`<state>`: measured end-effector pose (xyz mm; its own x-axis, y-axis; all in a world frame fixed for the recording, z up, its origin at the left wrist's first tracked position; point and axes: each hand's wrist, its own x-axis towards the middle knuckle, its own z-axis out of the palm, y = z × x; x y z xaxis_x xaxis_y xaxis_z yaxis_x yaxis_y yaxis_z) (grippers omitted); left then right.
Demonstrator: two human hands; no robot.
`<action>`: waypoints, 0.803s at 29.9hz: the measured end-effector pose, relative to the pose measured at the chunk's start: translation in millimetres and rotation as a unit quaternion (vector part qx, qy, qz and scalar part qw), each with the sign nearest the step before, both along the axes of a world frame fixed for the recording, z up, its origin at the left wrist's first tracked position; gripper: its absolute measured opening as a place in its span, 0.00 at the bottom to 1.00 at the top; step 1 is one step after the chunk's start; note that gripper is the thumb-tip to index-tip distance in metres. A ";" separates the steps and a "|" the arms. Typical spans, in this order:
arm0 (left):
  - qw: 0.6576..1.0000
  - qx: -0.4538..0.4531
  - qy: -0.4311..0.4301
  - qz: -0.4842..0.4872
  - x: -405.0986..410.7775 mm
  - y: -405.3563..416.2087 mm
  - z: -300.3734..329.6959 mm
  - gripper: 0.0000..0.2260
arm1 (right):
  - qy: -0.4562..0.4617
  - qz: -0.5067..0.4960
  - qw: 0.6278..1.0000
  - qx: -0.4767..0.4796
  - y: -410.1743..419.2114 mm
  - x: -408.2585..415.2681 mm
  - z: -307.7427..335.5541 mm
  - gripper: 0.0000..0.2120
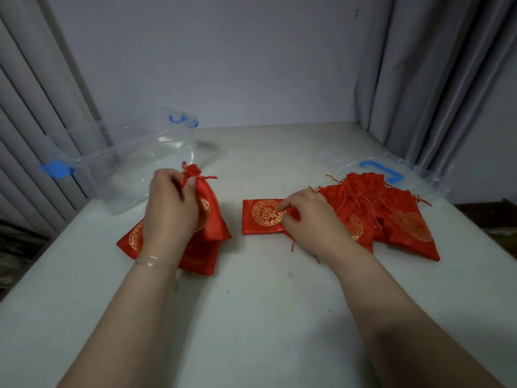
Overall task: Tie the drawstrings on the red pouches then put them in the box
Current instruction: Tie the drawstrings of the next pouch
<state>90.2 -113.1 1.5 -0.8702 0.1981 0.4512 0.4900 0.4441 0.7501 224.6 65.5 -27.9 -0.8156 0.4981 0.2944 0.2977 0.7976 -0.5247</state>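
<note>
on the bench (251, 289), left hand (170, 208) pinching a tied pouch (209, 217) by its neck for boxing, right hand (310, 219) gripping a flat pouch (260, 217) for tying.

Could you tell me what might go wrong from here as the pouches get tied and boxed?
1. The left hand pinches the gathered neck of a red satin drawstring pouch lying on others; lifting it may drag those along.
2. The right hand grips a flat red pouch with a gold emblem beside a tangled heap of red pouches; loose cords could snag.
3. The clear plastic box with blue latches looks light and may slide.
</note>
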 end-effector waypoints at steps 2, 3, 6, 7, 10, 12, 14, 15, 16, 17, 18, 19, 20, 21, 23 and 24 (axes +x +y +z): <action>0.993 -0.108 -0.024 0.041 -10.7 -7.3 -6.4 0.12 | -0.013 -0.012 1.000 0.013 -1.9 -0.8 -1.4 0.11; 0.982 -0.180 -0.028 0.048 -13.6 -8.1 -11.0 0.15 | -0.027 -0.014 0.999 0.024 -1.9 -0.6 -2.3 0.13; 0.943 -0.328 -0.027 0.056 -15.4 -6.9 -22.2 0.20 | -0.104 -0.005 0.992 0.067 -2.8 0.8 -6.6 0.20; 0.939 -0.338 -0.019 0.062 -14.9 -7.0 -23.6 0.20 | -0.129 -0.002 0.989 0.077 -3.9 0.4 -8.1 0.21; 0.955 -0.279 0.074 0.063 -11.7 -7.1 -22.3 0.17 | -0.137 -0.014 0.987 0.081 -6.9 -3.8 -7.5 0.17; 0.970 -0.189 0.153 0.032 -5.6 -5.3 -18.0 0.13 | -0.119 -0.019 0.990 0.078 -7.4 -7.1 -7.7 0.14; 0.970 -0.129 0.205 -0.026 5.2 1.3 -12.2 0.09 | -0.074 -0.015 0.996 0.053 -6.5 -8.5 -8.7 0.13; 0.970 -0.111 0.206 -0.058 11.0 5.2 -10.3 0.08 | -0.033 -0.012 0.999 0.033 -5.9 -9.0 -8.4 0.13; 0.973 -0.101 0.189 -0.089 16.3 9.0 -9.5 0.08 | 0.018 -0.009 1.000 0.015 -5.5 -9.1 -7.2 0.13; 0.976 -0.094 0.161 -0.117 20.1 12.5 -9.8 0.10 | 0.071 -0.005 0.997 0.000 -5.3 -8.7 -5.2 0.14; 0.978 -0.093 0.128 -0.138 21.6 15.3 -11.9 0.12 | 0.121 0.001 0.993 -0.012 -6.4 -8.0 -2.3 0.15; 0.979 -0.093 0.095 -0.155 21.9 17.7 -15.0 0.14 | 0.162 0.011 0.986 -0.021 -8.2 -6.2 0.9 0.16; 0.980 -0.085 0.056 -0.171 20.8 18.7 -18.5 0.16 | 0.196 0.028 0.980 -0.024 -11.2 -4.9 3.8 0.16; 0.980 -0.065 0.012 -0.185 17.3 19.2 -21.9 0.19 | 0.225 0.048 0.973 -0.022 -14.6 -4.5 6.4 0.17; 0.973 -0.008 -0.091 -0.212 13.7 19.7 -23.7 0.24 | 0.267 0.087 0.960 -0.005 -20.6 -1.9 10.3 0.18; 0.967 -0.003 -0.127 -0.222 12.5 20.3 -23.6 0.26 | 0.283 0.101 0.954 0.000 -22.6 -1.2 11.8 0.18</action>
<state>102.8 -92.8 -22.2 -0.7820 0.5788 0.2313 0.4331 0.2376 0.8695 223.4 42.9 -16.1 -0.6054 0.3477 0.7159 -0.1924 0.8089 -0.5556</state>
